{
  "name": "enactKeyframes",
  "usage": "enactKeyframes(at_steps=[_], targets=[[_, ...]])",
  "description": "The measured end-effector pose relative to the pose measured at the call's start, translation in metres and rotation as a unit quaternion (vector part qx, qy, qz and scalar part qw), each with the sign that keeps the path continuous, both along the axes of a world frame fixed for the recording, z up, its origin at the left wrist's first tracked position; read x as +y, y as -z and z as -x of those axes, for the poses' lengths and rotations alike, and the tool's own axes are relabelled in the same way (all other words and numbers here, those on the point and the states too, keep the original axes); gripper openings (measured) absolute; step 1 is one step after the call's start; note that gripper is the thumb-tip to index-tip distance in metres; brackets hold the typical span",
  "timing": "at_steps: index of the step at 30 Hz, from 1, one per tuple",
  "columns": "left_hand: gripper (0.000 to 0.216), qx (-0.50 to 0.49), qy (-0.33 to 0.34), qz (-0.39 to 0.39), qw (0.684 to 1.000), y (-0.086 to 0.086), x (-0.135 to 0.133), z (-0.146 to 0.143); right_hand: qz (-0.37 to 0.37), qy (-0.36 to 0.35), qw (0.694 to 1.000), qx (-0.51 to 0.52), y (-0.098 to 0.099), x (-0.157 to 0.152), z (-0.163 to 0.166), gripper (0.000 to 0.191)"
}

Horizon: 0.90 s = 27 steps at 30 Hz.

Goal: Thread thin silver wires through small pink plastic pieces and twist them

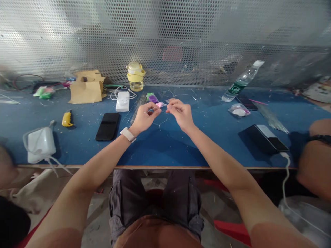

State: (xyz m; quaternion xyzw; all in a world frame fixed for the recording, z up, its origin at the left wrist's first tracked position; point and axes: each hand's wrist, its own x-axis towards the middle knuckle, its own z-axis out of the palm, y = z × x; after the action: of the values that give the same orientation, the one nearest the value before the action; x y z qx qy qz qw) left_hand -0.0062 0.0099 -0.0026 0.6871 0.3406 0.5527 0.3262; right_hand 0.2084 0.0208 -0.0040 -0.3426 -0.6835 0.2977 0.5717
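My left hand [145, 117], with a pale band on its wrist, is closed in a pinch above the blue table [178, 151]. Facing it a little to the right, my right hand [181, 113] is pinched too, its fingertips close to the left ones. Whatever lies between the fingers is too small to make out. Just behind the fingertips are small bags with purple [153, 99] and pink contents [160, 104]. A bundle of thin grey strands [139, 104] lies beside my left hand, and a thin bent strand [160, 123] rests on the table below the fingers.
Left of my hands lie a black phone [108, 126], a white box [122, 101], a yellow cutter [67, 119] and a white charger [41, 144]. A yellow-lidded jar [136, 81] stands behind. To the right are a tilted water bottle [240, 84], a power bank [266, 139] and another person's arm [317, 158].
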Motion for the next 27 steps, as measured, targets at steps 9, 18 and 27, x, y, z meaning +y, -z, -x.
enactKeyframes(at_steps=[9, 18, 27], targets=[[0.046, -0.128, 0.048, 0.122, 0.983, -0.002, -0.004, -0.007, -0.001, -0.049, 0.999, 0.002, -0.002, 0.002, -0.006, 0.047], [0.048, -0.139, 0.079, 0.155, 0.975, -0.003, -0.005, -0.007, -0.008, -0.048, 0.997, -0.055, -0.008, -0.007, -0.006, 0.048], [0.052, -0.136, 0.074, 0.15, 0.976, 0.0, -0.006, -0.01, 0.012, -0.085, 0.992, -0.088, -0.013, -0.005, -0.014, 0.045]])
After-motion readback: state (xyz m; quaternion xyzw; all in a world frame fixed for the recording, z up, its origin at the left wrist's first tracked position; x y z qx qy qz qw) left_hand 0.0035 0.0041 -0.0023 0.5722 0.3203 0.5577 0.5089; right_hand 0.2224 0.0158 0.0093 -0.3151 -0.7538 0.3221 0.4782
